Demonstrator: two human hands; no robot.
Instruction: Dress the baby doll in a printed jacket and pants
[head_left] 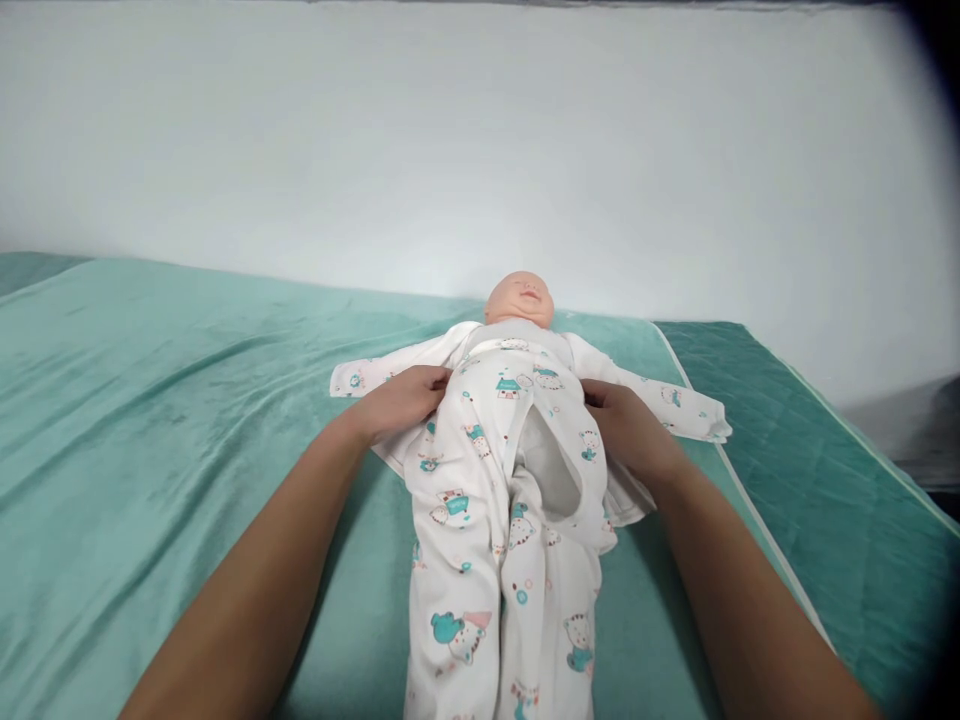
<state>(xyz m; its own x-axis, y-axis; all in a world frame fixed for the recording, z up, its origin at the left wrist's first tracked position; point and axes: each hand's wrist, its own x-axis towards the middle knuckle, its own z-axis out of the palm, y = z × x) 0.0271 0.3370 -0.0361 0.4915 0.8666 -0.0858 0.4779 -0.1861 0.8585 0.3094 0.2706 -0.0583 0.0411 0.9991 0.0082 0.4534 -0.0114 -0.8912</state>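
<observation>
A baby doll (519, 298) lies on its back on a teal blanket (150, 400), head away from me. It wears a white printed jacket, sleeves spread out, and white printed trousers (480, 500) with an open crotch slit. My left hand (401, 400) rests at the doll's left-side waist, fingers curled on the trouser waistband. My right hand (626, 425) sits at the opposite side of the waist, fingers closed on the fabric there. Both forearms reach in from the bottom of the view.
The teal blanket covers a bed. A darker green quilted mattress (825, 480) shows at the right. A plain white wall (480, 150) stands behind the bed.
</observation>
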